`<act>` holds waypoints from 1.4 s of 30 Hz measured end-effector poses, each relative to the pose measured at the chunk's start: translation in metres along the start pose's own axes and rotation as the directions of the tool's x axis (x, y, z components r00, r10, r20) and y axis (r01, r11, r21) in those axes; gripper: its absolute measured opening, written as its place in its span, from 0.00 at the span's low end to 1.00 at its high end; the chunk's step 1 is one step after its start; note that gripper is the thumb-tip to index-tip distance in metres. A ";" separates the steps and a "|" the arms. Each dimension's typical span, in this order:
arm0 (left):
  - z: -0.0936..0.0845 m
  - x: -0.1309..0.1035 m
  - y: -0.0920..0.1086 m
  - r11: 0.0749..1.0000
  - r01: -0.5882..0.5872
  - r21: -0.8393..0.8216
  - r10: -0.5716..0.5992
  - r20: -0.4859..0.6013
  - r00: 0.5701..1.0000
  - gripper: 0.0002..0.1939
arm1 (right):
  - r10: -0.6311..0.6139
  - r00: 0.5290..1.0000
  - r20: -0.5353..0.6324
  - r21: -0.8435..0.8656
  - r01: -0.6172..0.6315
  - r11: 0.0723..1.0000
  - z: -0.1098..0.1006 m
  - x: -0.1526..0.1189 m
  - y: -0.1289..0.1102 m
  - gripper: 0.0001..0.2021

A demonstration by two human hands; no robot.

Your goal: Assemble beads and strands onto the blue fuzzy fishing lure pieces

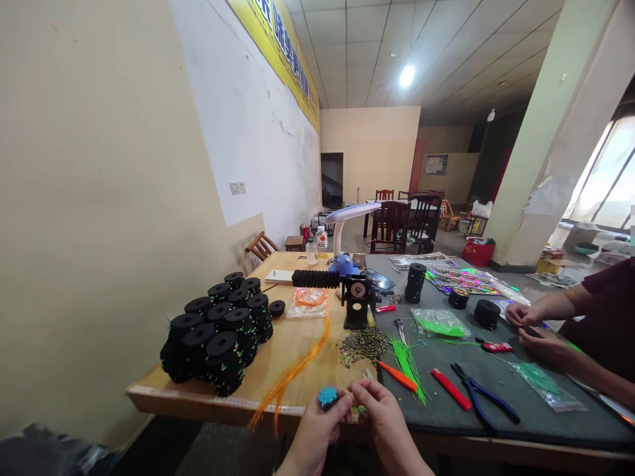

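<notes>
At the table's front edge, my left hand (317, 426) is closed around a small dark piece with a knobbly bright blue top (327, 396). Close beside it, my right hand (380, 410) pinches with thumb and forefinger; what is in the pinch is too small to make out. Thin yellow-green strands show between the two hands. Just beyond my fingers lie a pile of small dark and gold beads (364, 345), an orange-handled tool (399, 377) and a bunch of green strands (409, 367). Orange strands (292, 371) trail over the table to the left.
Stacked black spools (221, 347) crowd the left side. A black clamp-like device (357, 297) and a desk lamp (342, 244) stand mid-table. On the grey mat lie a red cutter (450, 389) and blue-handled pliers (483, 393). A co-worker's hands (536, 330) work at the right.
</notes>
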State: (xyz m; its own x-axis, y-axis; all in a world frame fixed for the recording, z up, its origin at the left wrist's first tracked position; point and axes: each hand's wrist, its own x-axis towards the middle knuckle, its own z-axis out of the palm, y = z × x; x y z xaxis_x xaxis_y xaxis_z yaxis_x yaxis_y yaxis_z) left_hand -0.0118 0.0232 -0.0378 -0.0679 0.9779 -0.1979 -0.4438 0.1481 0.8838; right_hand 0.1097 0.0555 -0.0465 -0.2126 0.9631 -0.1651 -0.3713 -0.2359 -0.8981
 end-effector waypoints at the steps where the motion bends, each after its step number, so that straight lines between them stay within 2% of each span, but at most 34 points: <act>1: 0.000 0.000 0.000 1.000 -0.004 -0.005 0.004 0.004 1.000 0.23 | -0.002 1.000 0.005 -0.004 0.002 1.000 0.001 0.000 -0.001 0.21; 4: -0.002 0.001 0.000 1.000 -0.013 -0.014 0.013 0.012 1.000 0.22 | -0.009 1.000 -0.004 -0.035 0.009 0.999 0.004 0.000 -0.006 0.22; 9: -0.009 0.002 0.002 0.999 -0.014 -0.050 0.013 -0.022 1.000 0.21 | -0.140 0.989 -0.039 -0.197 0.129 0.972 -0.003 0.000 -0.013 0.23; 14: -0.012 0.005 0.001 0.987 0.035 -0.155 -0.043 -0.052 0.998 0.22 | -0.045 0.995 0.084 -0.306 0.068 0.950 -0.006 -0.003 -0.006 0.26; 19: -0.011 0.009 -0.001 0.971 0.102 -0.217 -0.108 -0.016 0.994 0.22 | 0.018 0.987 0.157 -0.294 0.029 0.955 0.001 -0.005 0.001 0.26; 25: -0.013 0.011 -0.002 0.967 0.103 -0.232 -0.120 -0.061 0.991 0.26 | 0.039 0.983 0.177 -0.292 0.014 0.956 0.003 -0.005 0.005 0.22; 31: -0.016 0.011 -0.005 0.969 0.093 -0.227 -0.108 -0.051 0.993 0.28 | 0.039 0.990 0.136 -0.293 0.003 0.956 0.009 -0.009 0.005 0.17; 42: -0.018 0.010 -0.008 0.976 0.068 -0.207 -0.083 -0.064 0.994 0.29 | 0.057 0.991 0.123 -0.280 -0.020 0.960 0.012 -0.007 0.005 0.14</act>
State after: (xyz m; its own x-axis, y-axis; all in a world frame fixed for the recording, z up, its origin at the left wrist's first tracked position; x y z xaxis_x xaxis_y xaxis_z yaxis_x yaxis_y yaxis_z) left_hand -0.0249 0.0288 -0.0539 -0.0883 0.9507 -0.2972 -0.6228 0.1802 0.7614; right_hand 0.0981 0.0454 -0.0450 -0.3425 0.9250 -0.1647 -0.0986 -0.2097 -0.9728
